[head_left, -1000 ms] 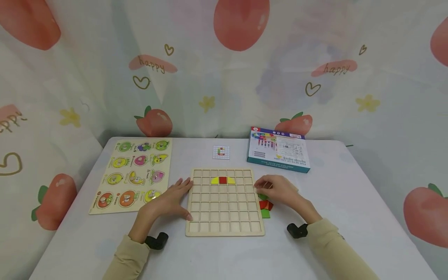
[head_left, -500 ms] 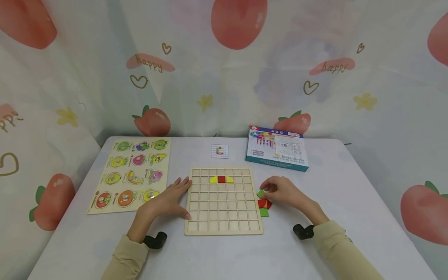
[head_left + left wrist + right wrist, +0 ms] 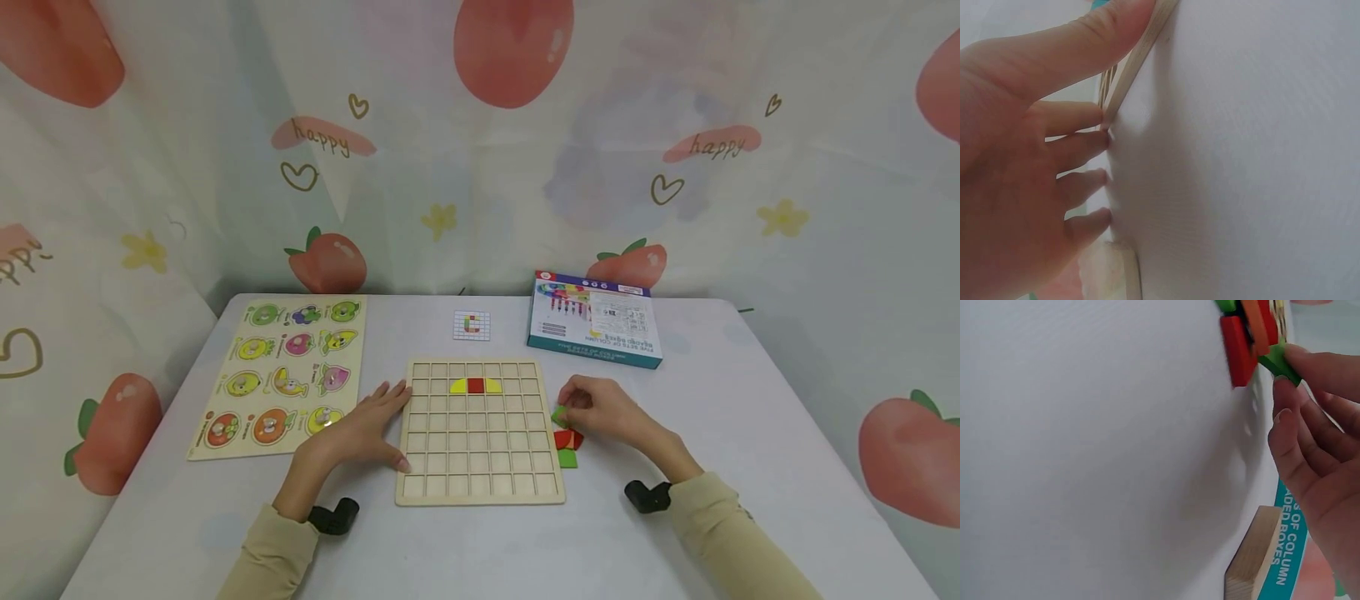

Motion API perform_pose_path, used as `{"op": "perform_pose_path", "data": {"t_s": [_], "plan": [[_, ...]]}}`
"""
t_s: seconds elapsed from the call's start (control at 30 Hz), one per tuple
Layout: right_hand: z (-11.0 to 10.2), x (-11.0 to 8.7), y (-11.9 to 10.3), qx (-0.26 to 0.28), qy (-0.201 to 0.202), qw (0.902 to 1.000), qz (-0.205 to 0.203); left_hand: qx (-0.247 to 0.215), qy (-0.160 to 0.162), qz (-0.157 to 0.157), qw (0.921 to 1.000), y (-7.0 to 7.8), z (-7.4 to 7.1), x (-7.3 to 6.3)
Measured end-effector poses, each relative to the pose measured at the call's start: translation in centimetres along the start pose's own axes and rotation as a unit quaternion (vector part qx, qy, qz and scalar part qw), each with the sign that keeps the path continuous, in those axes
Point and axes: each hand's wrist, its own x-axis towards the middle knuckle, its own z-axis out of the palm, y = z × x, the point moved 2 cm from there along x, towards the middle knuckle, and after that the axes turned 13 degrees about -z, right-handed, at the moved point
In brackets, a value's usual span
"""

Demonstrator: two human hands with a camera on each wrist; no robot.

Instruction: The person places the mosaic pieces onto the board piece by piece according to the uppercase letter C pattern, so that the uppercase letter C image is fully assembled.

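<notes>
A wooden grid board [image 3: 480, 492] lies in the middle of the table in the head view. One of its upper rows holds a red square tile [image 3: 476, 386] with a yellow rounded tile [image 3: 457, 387] on its left and another yellow one [image 3: 493, 387] on its right. My left hand [image 3: 362, 433] lies along the board's left edge, thumb and fingers spread against it. To the right of the board, my right hand [image 3: 603, 410] pinches a green tile [image 3: 1280, 364] between thumb and fingertips. Just below it lie red tiles [image 3: 564, 439] and another green tile [image 3: 567, 458].
A fruit puzzle board [image 3: 281, 375] lies at the left, partly behind my left hand. Beyond the grid board are a small pattern card [image 3: 472, 326] and a boxed set [image 3: 595, 321]. A pale wooden block [image 3: 1254, 553] shows near the box in the right wrist view.
My right hand has drawn back a little to the right from the board's edge, and its fingertips now hold the green tile. My left hand stays at the board's left edge.
</notes>
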Motion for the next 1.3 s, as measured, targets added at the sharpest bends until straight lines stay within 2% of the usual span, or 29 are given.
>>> {"op": "perform_pose_path", "data": {"t_s": [0.17,0.43,0.67,1.0,1.3], "plan": [[-0.1,0.5,-0.9,0.017,0.023,0.9994,-0.019,-0.001,0.0,-0.002,1.0,0.0,0.0,-0.1],[1.1,1.8,-2.2,0.024,0.021,0.9993,-0.021,-0.003,-0.001,-0.005,1.0,0.0,0.0,-0.2],[2.2,3.1,-3.5,0.063,0.003,0.9978,-0.02,0.001,0.002,-0.002,1.0,0.1,-0.1,-0.1],[3.3,4.9,-5.3,0.106,-0.011,0.9932,-0.048,-0.003,0.0,-0.001,1.0,0.1,-0.1,-0.2],[4.2,6.5,-6.2,0.119,-0.02,0.9909,-0.06,-0.006,0.0,-0.006,1.0,0.0,0.0,-0.1]]}}
